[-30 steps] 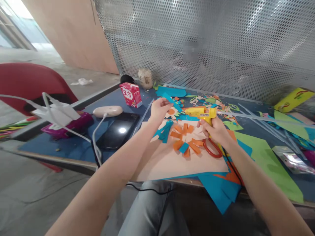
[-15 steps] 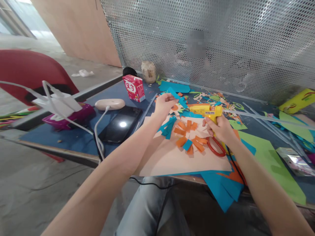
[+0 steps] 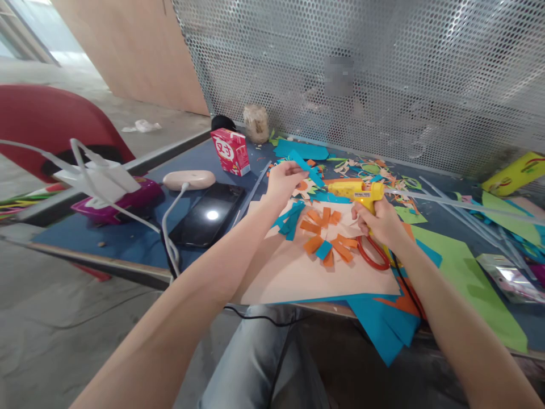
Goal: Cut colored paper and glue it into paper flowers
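Observation:
Between the fingertips of my left hand [image 3: 284,180] is a blue paper strip [image 3: 307,169], slanting down to the right. My right hand [image 3: 380,220] grips a yellow hot glue gun [image 3: 357,192] with a long clear glue stick [image 3: 447,200] out of its back. The gun's nozzle points left, close to the strip's lower end. Below lies a ring of orange paper strips [image 3: 341,251] with one blue strip [image 3: 323,250] among them, on a pale peach sheet [image 3: 289,278]. Blue strips [image 3: 292,221] are bunched to its left. Red-handled scissors [image 3: 374,262] lie under my right hand, their blades hidden.
Left of the sheet are a black phone [image 3: 210,215], a pinkish oval device [image 3: 189,180] and a red box [image 3: 230,151]. Paper scraps [image 3: 374,167] litter the back beside a perforated metal panel [image 3: 272,68]. Green sheets [image 3: 464,284] and clear glue sticks [image 3: 468,218] lie to the right.
Almost nothing differs. Both hands keep their hold on the strip and the glue gun in nearly the same place, while the view shifts very slightly.

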{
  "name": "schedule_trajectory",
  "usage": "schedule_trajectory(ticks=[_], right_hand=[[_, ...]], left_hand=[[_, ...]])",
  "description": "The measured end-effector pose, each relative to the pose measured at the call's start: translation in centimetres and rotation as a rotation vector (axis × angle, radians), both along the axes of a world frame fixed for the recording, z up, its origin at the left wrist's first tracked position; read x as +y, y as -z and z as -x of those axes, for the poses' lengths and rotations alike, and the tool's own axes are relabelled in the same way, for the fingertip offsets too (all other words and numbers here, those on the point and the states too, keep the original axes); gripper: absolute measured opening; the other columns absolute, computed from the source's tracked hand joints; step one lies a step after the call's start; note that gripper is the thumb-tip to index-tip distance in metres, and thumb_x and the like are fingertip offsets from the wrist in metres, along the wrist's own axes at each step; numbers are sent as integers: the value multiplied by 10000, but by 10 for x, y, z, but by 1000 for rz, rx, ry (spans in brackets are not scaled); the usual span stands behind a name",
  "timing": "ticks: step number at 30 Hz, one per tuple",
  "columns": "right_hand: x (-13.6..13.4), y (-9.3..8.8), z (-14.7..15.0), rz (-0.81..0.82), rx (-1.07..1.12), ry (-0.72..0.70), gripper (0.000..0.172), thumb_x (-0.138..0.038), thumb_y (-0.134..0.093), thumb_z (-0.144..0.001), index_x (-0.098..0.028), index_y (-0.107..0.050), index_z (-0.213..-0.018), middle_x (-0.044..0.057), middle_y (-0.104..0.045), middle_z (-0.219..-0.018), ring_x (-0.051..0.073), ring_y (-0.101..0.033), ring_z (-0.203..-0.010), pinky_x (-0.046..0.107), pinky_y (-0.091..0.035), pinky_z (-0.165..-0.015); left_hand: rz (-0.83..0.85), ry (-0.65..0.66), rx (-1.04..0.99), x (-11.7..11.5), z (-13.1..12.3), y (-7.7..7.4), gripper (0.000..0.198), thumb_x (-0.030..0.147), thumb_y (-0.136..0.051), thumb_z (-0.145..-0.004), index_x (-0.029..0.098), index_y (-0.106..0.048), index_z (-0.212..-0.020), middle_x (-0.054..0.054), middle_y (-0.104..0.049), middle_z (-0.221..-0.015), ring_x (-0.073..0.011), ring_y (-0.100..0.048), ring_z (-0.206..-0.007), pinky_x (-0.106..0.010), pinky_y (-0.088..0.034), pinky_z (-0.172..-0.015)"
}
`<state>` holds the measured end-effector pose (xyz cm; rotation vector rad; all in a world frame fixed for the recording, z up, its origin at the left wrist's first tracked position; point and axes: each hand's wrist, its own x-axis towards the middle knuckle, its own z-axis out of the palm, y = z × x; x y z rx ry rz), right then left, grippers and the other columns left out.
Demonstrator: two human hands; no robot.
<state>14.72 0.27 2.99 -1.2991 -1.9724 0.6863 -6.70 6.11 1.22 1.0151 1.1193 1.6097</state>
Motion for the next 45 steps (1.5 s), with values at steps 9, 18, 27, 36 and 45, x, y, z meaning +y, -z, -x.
schedule_trajectory(ticks=[9,18,27,36,45], right_hand=[[1,1,-1,-11,-21,18,262,-406,-471,-829,-212,-459,-652,-62,-435,-374,108,-434,-342,267,-384,-485],[4,2,-2,-14,-47,48,264,-427,-488,-810,-208,-441,-670,-47,-453,-429,109,-453,-393,262,-385,-497],[8,6,-4,3,2,56,301,-488,-503,-784,-219,-414,-684,-37,-477,-499,99,-426,-370,262,-363,-442],[7,5,-5,-23,-56,59,307,-482,-467,-811,-198,-501,-700,-50,-454,-404,106,-449,-368,257,-392,-502],[20,2,-11,292,490,288,286,-435,-556,-752,-207,-500,-917,-17,-595,-580,129,-536,-423,251,-433,-401]], left_hand=[[11,5,-9,-1,0,0,140,91,-661,-606,144,-540,-655,11,-582,-620,-78,-538,-558,-198,-389,-491],[11,33,15,-3,-1,-1,135,94,-660,-597,132,-545,-655,20,-565,-605,-67,-523,-533,-192,-381,-472],[11,63,-40,-4,-1,-2,134,87,-659,-597,123,-544,-656,23,-561,-582,-67,-535,-537,-185,-387,-472],[-21,200,-174,-2,-2,1,262,137,-751,-487,132,-535,-636,23,-573,-590,-76,-561,-566,-186,-385,-482],[2,175,-180,-1,-3,2,251,116,-733,-522,139,-512,-638,21,-576,-595,-88,-586,-581,-189,-385,-476]])
